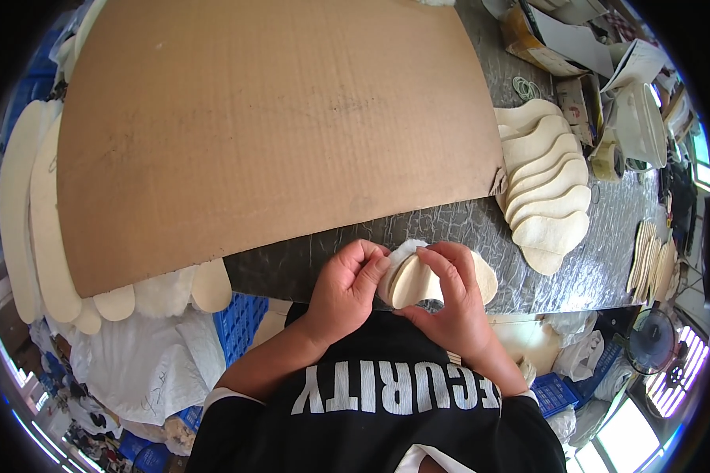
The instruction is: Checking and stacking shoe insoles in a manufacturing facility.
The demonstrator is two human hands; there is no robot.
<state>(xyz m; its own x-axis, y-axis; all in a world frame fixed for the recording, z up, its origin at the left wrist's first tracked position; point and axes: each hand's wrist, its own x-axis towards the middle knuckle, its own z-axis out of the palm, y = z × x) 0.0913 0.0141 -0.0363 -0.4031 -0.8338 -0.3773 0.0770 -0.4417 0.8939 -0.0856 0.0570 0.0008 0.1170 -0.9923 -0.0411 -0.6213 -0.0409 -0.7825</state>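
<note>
At the near edge of the table, a small stack of cream insoles (pixel 416 285) with fluffy white edging is between my hands. My left hand (pixel 345 288) is closed, thumb and forefinger pinching the stack's left side by the white fluff. My right hand (pixel 459 303) curls round the stack from the right, its fingertips on the top insole and its thumb low near the table edge. The rounded end of an insole (pixel 483 280) sticks out to the right, behind my right fingers. How many insoles are held cannot be made out.
A large brown cardboard sheet (pixel 280 134) covers much of the dark table (pixel 280 270). Overlapping insoles (pixel 551 185) lie right of it, with more bundled insoles (pixel 652 256) farther right. Tape rolls (pixel 607 162) and boxes (pixel 580 106) stand behind. Long cream pieces (pixel 43 213) hang at the left.
</note>
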